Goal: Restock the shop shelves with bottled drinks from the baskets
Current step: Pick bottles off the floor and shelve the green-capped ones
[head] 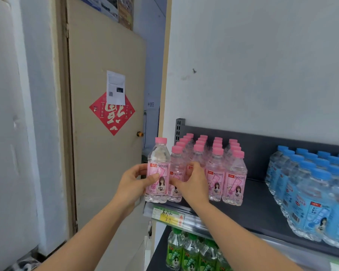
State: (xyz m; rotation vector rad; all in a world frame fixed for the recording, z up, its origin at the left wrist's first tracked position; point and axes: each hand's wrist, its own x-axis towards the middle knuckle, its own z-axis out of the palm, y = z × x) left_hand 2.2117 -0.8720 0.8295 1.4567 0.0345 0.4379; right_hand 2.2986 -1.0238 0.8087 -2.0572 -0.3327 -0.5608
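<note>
A pink-capped peach soda bottle (158, 163) stands at the front left corner of the dark top shelf (262, 208). My left hand (134, 184) grips it around the label, thumb on the front. My right hand (192, 180) reaches in beside it, fingers curled round the neighbouring peach soda bottle (177, 169) in the front row. Behind and to the right stand several rows of the same pink bottles (215, 153). No basket is in view.
Blue-capped bottles (309, 192) fill the shelf's right part, with a bare gap between them and the pink ones. Green-capped bottles (190, 251) stand on the shelf below. A price tag strip (170, 216) runs along the shelf edge. A beige door (106, 133) stands left of the shelving.
</note>
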